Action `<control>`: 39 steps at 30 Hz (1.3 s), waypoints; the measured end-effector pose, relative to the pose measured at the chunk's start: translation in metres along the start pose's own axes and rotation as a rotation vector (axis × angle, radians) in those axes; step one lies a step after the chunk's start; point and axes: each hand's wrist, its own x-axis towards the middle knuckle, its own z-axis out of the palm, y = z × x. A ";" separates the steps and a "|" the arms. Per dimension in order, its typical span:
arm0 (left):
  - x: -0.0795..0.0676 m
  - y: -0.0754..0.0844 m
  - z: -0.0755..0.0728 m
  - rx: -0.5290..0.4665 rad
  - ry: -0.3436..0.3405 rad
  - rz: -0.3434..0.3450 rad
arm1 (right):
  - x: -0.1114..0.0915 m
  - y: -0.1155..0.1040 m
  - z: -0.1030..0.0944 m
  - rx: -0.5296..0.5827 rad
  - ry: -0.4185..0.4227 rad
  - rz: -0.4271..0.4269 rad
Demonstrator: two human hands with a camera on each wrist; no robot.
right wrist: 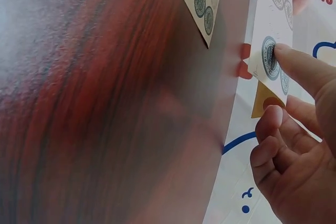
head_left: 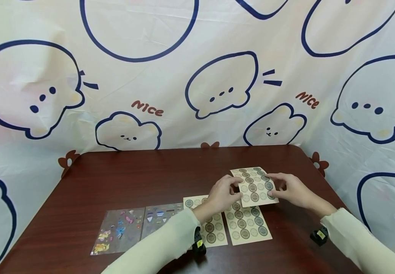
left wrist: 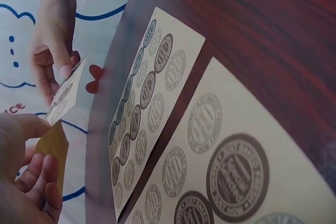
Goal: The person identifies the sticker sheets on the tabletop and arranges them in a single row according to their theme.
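Both hands hold a cream sticker sheet [head_left: 257, 187] with rows of round labels, raised over the table and tilted. My left hand [head_left: 222, 194] pinches its left edge between thumb and fingers. At the opposite edge, my right hand [head_left: 291, 192] grips it, the thumb on the printed face in the right wrist view. A yellow-brown layer [right wrist: 261, 99] shows behind the sheet there. Beneath the held sheet lies a second round-label sheet [head_left: 249, 224], its upper part covered. Another such sheet [left wrist: 231, 166] lies beside it, partly hidden by my left arm in the head view.
Left of these, a clear sheet of colourful cartoon stickers [head_left: 117, 230] lies flat, adjoining another clear sheet [head_left: 156, 217] partly under the left sleeve. The dark red wooden table [head_left: 142, 171] ends at a cloth backdrop [head_left: 173, 129] with cartoon outlines.
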 end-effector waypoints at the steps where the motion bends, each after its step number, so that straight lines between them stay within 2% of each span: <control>1: 0.000 0.001 0.000 -0.001 -0.001 -0.001 | -0.001 0.001 0.000 0.002 0.000 0.000; 16: -0.001 0.005 0.013 0.026 -0.027 -0.017 | -0.010 0.011 0.004 0.017 0.008 -0.007; 25: 0.001 0.008 0.024 0.040 -0.037 -0.021 | -0.016 0.016 0.001 -0.004 0.048 0.008; 33: -0.002 0.012 0.030 0.025 -0.037 -0.037 | -0.019 0.022 0.000 -0.012 0.030 0.026; 39: -0.002 0.015 0.034 -0.003 -0.029 -0.044 | -0.025 0.026 0.001 0.007 0.024 0.009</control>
